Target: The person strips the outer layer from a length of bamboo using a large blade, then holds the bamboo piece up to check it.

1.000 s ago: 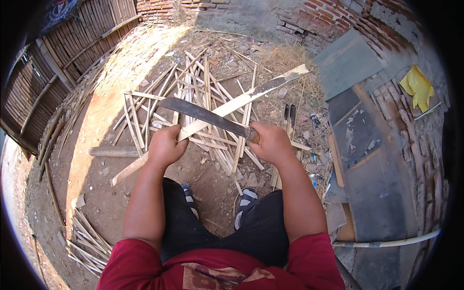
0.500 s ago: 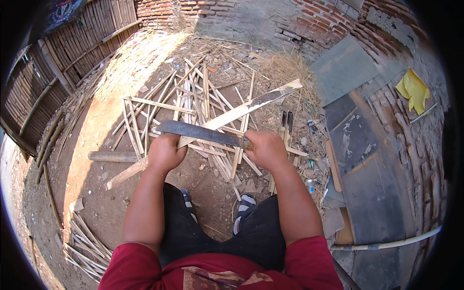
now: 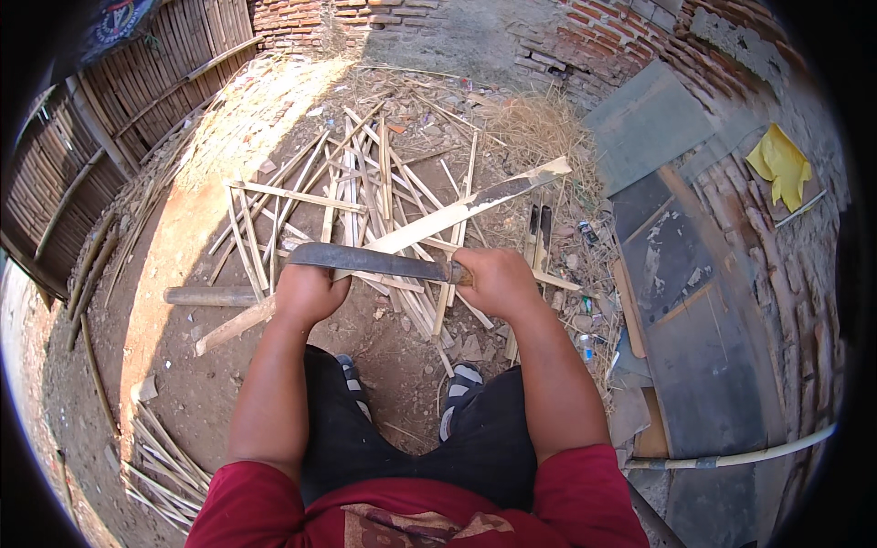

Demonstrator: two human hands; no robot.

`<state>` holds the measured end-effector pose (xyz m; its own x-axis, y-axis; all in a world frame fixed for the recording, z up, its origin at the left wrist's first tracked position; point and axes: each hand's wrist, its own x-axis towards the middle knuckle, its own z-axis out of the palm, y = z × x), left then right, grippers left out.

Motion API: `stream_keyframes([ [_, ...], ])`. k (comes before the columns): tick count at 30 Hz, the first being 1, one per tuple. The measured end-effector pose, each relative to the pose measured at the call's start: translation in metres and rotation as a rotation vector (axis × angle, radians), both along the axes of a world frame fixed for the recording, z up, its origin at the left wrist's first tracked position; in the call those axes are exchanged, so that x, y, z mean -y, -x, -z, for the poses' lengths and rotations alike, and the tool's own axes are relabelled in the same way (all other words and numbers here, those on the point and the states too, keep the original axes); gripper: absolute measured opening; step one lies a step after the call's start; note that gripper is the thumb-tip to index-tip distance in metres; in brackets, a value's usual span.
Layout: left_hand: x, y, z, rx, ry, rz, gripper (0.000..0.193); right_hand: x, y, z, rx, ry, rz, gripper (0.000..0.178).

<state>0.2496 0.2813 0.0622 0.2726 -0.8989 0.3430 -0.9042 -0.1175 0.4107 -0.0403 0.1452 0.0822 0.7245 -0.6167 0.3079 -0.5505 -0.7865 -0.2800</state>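
My right hand (image 3: 498, 285) grips the short handle of a machete (image 3: 370, 261) with a broad dark blade. The blade points left across my body, over a long pale wooden plank (image 3: 434, 221) and close to my other hand. My left hand (image 3: 309, 294) is closed around that plank, which runs slantwise from lower left to upper right, with dark patches toward its far end. The blade hides part of the plank and the top of my left hand; whether it touches the wood I cannot tell.
Beyond my hands lies a heap of split wooden strips (image 3: 352, 183) on bare soil. A round wooden pole (image 3: 210, 296) lies at the left, with more strips (image 3: 164, 457) nearer me. Dark flat panels (image 3: 703, 365) and a yellow cloth-like piece (image 3: 781, 164) are by the brick wall at right.
The machete blade has come slightly down and to the left, its tip end now lower over my left hand. Both hands keep their grips; the plank has hardly moved.
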Motion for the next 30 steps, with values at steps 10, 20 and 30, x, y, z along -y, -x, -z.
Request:
stream_keyframes([
  [10, -0.001, -0.012, 0.004, -0.104, 0.022, -0.044, 0.02, 0.023, 0.034, 0.0, 0.264, -0.116, 0.277, 0.039],
  [20, 0.009, 0.004, 0.0, -0.042, 0.017, -0.054, 0.022, 0.018, 0.021, 0.0, -0.015, -0.127, 0.194, 0.035],
  [30, 0.005, 0.013, -0.006, -0.105, 0.037, -0.048, 0.021, 0.009, 0.004, -0.008, 0.175, -0.017, 0.263, 0.029],
])
